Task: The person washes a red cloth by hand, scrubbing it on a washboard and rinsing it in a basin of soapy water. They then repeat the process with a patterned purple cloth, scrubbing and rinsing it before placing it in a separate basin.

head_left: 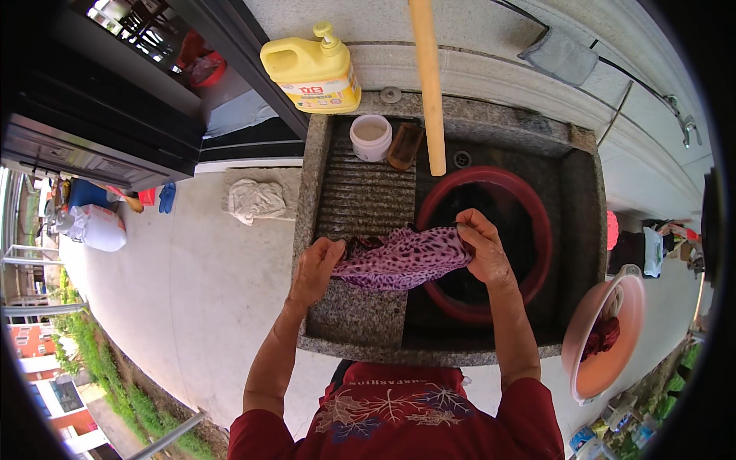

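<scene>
A pink cloth with dark leopard spots [402, 259] is stretched between my two hands above the stone sink. My left hand [316, 268] pinches its left end over the ribbed washboard slab [354, 201]. At the other end, my right hand [486, 247] grips the cloth above the near part of a red basin [543, 264]. Dark water fills that basin, which sits in the sink's right-hand hollow. Part of the cloth's left end looks darker and bunched.
A white tub [371, 138] and a brown scrubbing brush [405, 146] stand at the slab's far end. Behind is a yellow pump jug [313, 73]. A wooden pole [429, 92] juts over the sink. At right stands a pink basin [632, 330] holding laundry.
</scene>
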`<state>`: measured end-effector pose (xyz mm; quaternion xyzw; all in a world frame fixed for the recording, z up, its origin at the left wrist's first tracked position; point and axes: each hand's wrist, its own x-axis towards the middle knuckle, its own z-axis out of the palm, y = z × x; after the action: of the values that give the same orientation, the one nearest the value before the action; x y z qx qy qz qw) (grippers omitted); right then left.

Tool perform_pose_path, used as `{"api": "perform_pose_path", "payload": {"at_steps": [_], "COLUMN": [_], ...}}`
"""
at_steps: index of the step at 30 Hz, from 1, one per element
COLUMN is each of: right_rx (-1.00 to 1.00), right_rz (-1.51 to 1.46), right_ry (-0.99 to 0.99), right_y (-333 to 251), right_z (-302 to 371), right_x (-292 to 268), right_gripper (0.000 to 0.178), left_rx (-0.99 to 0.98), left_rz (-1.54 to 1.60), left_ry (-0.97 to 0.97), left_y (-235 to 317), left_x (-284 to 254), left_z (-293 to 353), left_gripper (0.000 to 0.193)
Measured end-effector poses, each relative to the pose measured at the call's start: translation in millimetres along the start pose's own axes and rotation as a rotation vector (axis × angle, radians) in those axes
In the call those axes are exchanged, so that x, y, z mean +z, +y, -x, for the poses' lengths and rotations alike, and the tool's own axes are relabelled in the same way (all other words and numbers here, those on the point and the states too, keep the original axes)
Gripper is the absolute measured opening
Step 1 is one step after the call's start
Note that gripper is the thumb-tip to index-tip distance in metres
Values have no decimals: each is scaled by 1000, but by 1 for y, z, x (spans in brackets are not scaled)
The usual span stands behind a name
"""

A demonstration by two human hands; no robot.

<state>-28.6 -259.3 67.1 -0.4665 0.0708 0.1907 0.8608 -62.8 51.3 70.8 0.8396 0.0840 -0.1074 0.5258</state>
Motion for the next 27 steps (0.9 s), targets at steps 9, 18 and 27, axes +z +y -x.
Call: {"api": "perform_pose_path", "payload": {"at_steps": [9, 18, 27], "right_rx": [-36, -553, -280], "right_rz": [-38, -77, 545], "right_ry": [29, 30, 248], "right_y": [-11, -42, 81], "right_z": [26, 10, -22], "right_x": [13, 92, -5], "right_gripper": [6, 5, 8], "left_rx": [-56, 244, 107], "left_rz": [540, 1017, 100], "left_ry": [-328, -142, -2], "left_y": [21, 81, -74], "left_x": [-26, -51, 14], "left_z": [2, -10, -3], "left_gripper": [20, 10, 18]}}
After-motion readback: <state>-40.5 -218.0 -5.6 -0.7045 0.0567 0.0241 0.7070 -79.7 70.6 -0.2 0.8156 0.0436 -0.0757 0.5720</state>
